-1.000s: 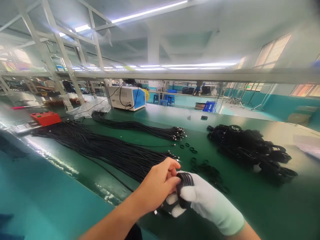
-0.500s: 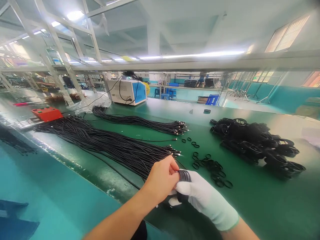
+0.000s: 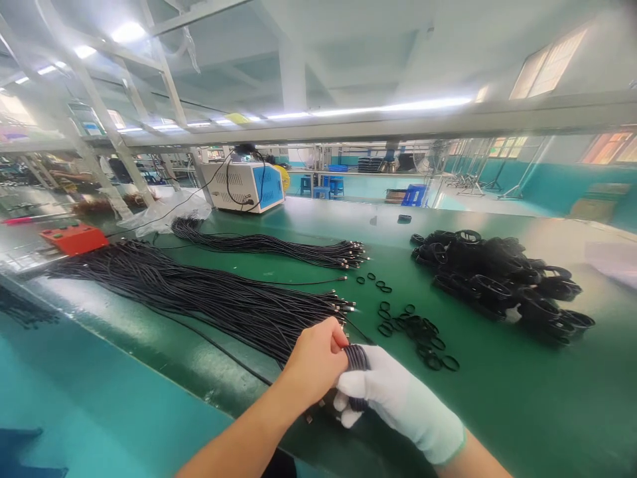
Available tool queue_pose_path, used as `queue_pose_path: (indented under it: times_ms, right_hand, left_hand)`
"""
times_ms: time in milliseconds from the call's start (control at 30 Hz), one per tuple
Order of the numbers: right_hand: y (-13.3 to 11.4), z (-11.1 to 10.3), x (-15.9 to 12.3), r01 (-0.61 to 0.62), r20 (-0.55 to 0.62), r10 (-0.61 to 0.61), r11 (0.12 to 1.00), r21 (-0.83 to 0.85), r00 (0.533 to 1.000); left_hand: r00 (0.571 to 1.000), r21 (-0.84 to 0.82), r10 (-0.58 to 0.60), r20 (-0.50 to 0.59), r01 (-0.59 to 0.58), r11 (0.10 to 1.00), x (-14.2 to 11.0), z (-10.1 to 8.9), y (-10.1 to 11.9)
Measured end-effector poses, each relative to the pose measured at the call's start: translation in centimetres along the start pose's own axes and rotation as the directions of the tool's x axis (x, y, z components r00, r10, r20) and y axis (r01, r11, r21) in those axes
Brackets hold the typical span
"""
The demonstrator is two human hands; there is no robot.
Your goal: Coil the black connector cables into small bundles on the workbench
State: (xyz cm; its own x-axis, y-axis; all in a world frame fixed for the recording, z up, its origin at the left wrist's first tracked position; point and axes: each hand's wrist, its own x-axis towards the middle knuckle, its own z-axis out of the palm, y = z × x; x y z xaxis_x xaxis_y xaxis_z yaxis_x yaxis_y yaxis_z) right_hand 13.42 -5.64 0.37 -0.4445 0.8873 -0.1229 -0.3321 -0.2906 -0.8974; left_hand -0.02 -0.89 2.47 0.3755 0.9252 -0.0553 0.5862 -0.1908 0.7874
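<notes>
A black cable wound into a small coil [image 3: 357,358] is between my hands near the front of the green bench. My right hand [image 3: 398,398], in a white glove, is closed around the coil, its thumb across the front. My bare left hand [image 3: 313,362] is closed, its fingertips pressed against the coil's left edge; exactly what they pinch is hidden. Just beyond my hands lie the ends of a long bundle of black cables [image 3: 209,292]. Small black rings [image 3: 423,332] are scattered on the bench to the right of the coil.
A heap of finished-looking black coils [image 3: 488,285] sits at the right. Behind the long bundle lies a second cable bundle [image 3: 279,245]. At the back stands a white and blue machine [image 3: 243,186]; a red control box [image 3: 74,238] is at the left. A metal beam [image 3: 318,129] crosses above the bench.
The view has shifted slightly, so the bench items sit a little further left. Both hands stay at the coil, and the right hand's lower fingers have shifted around it.
</notes>
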Motion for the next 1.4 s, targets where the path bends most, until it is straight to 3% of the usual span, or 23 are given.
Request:
queue_pose_path:
  times_ms: [433,533,633,733,867,967,1067,1200,1300,1400]
  right_hand:
    - [1.3,-0.3,0.4,-0.037,0.023,0.033,0.983,0.179,0.999]
    - [0.9,-0.9,0.2,0.003,-0.022,0.001,0.981,0.195,1.000]
    - [-0.8,-2.9,-0.5,0.104,-0.131,-0.071,0.958,0.266,0.989]
    - [-2.6,-5.2,-1.6,0.173,-0.237,-0.101,0.936,0.308,0.966]
    - [-3.2,-6.5,-2.0,0.165,-0.136,-0.124,0.920,0.354,0.983]
    - [-3.0,-6.5,-1.6,0.173,-0.102,-0.146,0.912,0.371,0.984]
    - [-3.2,-6.5,-1.4,0.213,-0.257,-0.142,0.938,0.275,0.956]
    - [-3.7,-6.7,-1.1,0.261,-0.484,-0.167,0.956,0.134,0.859]
    - [-3.5,-6.2,-0.4,0.274,-0.516,-0.190,0.958,0.090,0.835]
    - [-2.7,-5.2,0.5,0.298,-0.493,-0.219,0.951,0.086,0.842]
  left_hand:
    - [0.991,-0.043,0.112,0.076,-0.109,0.993,0.4,-0.8,0.0]
    - [0.974,-0.096,0.160,0.162,-0.146,0.985,1.4,-1.9,0.0]
    - [0.955,-0.090,0.217,0.203,-0.202,0.975,3.6,-2.9,0.2]
    - [0.948,-0.016,0.276,0.157,-0.277,0.961,6.1,-1.3,0.8]
    - [0.930,-0.005,0.313,0.191,-0.318,0.948,8.5,3.7,1.6]
    - [0.932,-0.058,0.303,0.201,-0.298,0.953,9.3,5.6,1.9]
    - [0.939,-0.172,0.262,0.224,-0.226,0.959,9.2,4.3,1.9]
    - [0.929,-0.383,0.166,0.330,-0.028,0.923,7.5,1.3,2.1]
    - [0.924,-0.509,0.122,0.362,0.086,0.856,5.7,1.0,2.2]
    - [0.943,-0.590,0.104,0.315,0.109,0.800,4.6,2.2,2.0]
